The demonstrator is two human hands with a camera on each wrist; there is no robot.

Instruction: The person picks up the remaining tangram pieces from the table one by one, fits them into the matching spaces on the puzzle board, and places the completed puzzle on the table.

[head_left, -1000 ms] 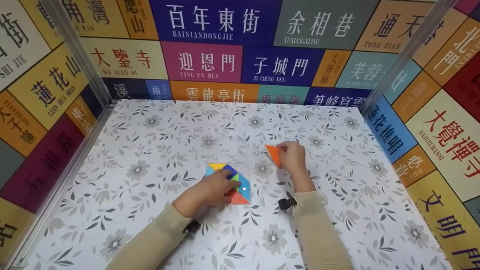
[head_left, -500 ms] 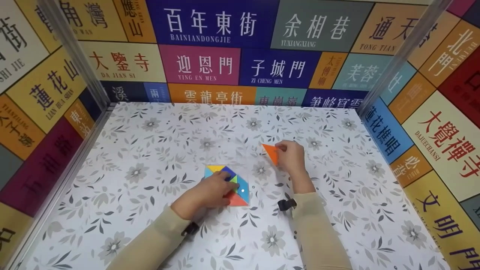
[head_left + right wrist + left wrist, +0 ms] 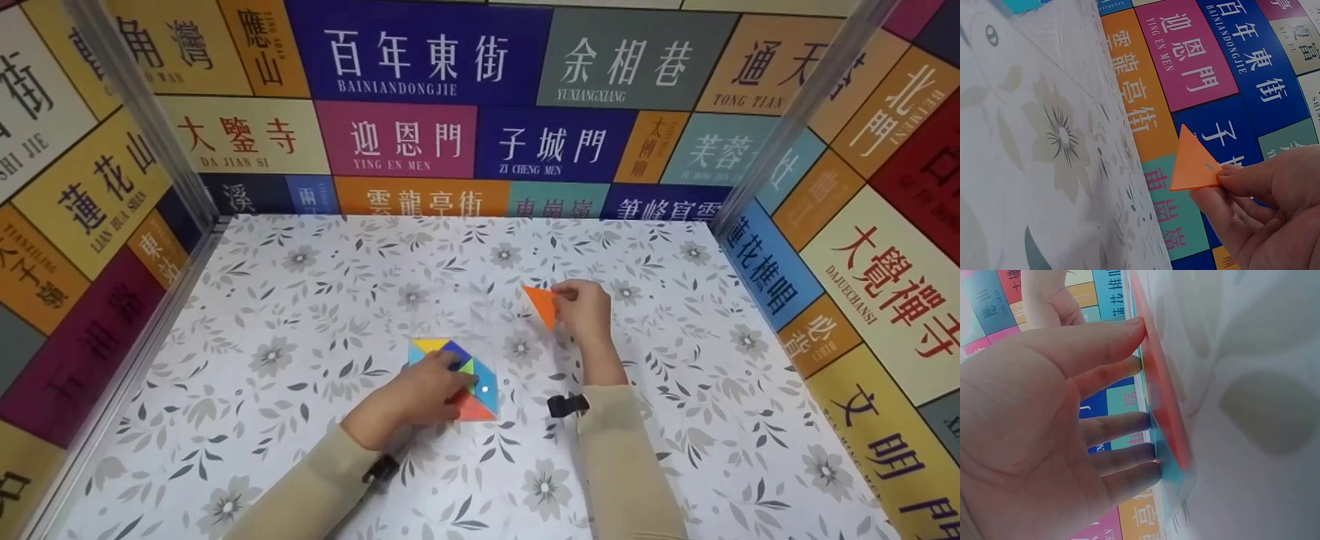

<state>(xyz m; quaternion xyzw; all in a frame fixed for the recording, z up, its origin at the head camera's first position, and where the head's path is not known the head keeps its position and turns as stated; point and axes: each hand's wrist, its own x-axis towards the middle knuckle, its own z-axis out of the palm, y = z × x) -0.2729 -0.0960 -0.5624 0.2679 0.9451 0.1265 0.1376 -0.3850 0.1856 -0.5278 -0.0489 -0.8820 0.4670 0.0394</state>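
A group of flat tangram pieces lies together on the table: yellow (image 3: 426,344), dark blue (image 3: 457,351), green (image 3: 469,367), light blue (image 3: 485,381) and red (image 3: 478,410). My left hand (image 3: 416,394) rests over them, covering part of the group. In the left wrist view its fairly straight fingertips touch the pieces, with the thumb at the edge of the red piece (image 3: 1165,394). To the right, my right hand (image 3: 587,311) pinches an orange triangle (image 3: 540,306) between thumb and fingers. The right wrist view shows this triangle (image 3: 1193,166) held above the table, one corner pointing up.
A white tabletop (image 3: 300,435) with grey flowers and leaves spreads around both hands. Clear plastic edges show faintly by the pieces. Colourful sign-printed panels (image 3: 397,142) enclose the back and sides, with clear corner posts (image 3: 795,112).
The head view tips slightly upward, so the table sits lower in it. Relative to the tabletop, the right hand and orange triangle shift slightly away. The left hand stays on the pieces.
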